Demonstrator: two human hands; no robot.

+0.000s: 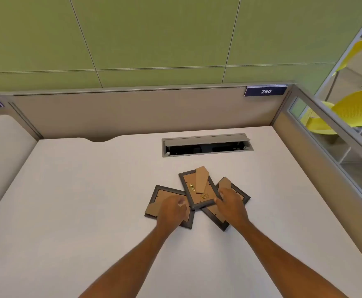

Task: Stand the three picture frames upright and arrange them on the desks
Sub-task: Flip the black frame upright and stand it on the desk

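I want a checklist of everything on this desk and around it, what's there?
Surface: white desk, bare apart from the frames.
Job's things: three picture frames face down, overlapping; middle frame on top, left frame and right frame beneath.
Clutter: nothing seen.
Hands: left hand on the left frame, right hand at the middle frame's edge; grip unclear.
Cables: none seen; cable hatch open.
Surroundings: green wall, sign 250, yellow chairs.

Dark grey rims edge the three picture frames (197, 190) around tan cardboard backs with small gold clasps — on an off-white desk (89, 201), under beige partitions (132, 110), a green wall (154, 33) and yellow chairs (358, 106).
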